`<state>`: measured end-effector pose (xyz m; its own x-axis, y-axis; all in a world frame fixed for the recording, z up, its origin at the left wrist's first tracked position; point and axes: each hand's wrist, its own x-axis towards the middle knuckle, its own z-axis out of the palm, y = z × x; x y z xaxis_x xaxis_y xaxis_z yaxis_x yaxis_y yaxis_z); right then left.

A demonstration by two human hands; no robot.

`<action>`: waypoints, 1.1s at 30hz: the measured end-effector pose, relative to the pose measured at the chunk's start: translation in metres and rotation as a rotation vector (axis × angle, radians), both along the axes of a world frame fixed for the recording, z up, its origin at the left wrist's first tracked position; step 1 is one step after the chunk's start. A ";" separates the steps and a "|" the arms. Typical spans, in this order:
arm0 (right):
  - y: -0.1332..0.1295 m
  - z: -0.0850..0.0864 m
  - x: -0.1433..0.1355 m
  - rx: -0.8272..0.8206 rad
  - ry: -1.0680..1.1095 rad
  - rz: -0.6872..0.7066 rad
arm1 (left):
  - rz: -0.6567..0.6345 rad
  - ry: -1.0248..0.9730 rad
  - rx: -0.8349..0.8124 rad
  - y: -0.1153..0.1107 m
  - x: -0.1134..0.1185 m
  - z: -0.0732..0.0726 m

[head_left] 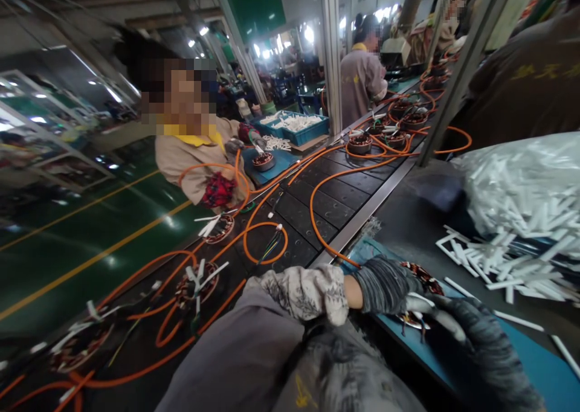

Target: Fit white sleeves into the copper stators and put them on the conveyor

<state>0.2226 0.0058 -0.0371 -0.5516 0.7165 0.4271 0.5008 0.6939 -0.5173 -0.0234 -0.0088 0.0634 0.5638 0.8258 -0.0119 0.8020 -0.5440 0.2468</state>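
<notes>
My left hand point(385, 285), in a grey striped glove, rests closed at the near side of a copper-wound ring point(423, 278). An orange cable runs to its wrist from the conveyor. My right hand point(475, 333), also gloved in grey with pale fingertips, reaches in from the right, its fingertips at the ring's lower edge. Short coloured wire ends point(419, 324) show below the fingers. The ring lies on a blue mat point(521, 351). What the fingers pinch is hidden by the gloves and blur.
White tubes point(507, 261) spill from a clear plastic bag point(534, 182) at right. A conveyor point(333, 188) carries wound rings and orange cables point(312, 200). Across it, a person point(194, 164) handles another ring near blue bins point(308, 134).
</notes>
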 end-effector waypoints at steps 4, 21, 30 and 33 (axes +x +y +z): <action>0.006 0.000 -0.010 0.157 -0.038 0.022 | -0.011 0.100 0.118 -0.007 -0.009 0.001; -0.007 0.061 -0.032 -0.504 0.225 0.009 | 0.047 0.148 0.019 -0.010 -0.020 -0.012; -0.003 0.059 -0.030 -0.556 0.148 0.012 | 0.001 0.146 -0.030 0.001 -0.004 0.001; -0.008 0.055 -0.027 -0.554 0.126 -0.050 | -0.015 0.177 -0.079 0.003 0.006 0.009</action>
<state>0.1958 -0.0017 0.0184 -0.4800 0.8763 0.0404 0.4368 0.2787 -0.8553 -0.0177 -0.0057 0.0725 0.5597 0.8096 -0.1765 0.8284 -0.5409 0.1455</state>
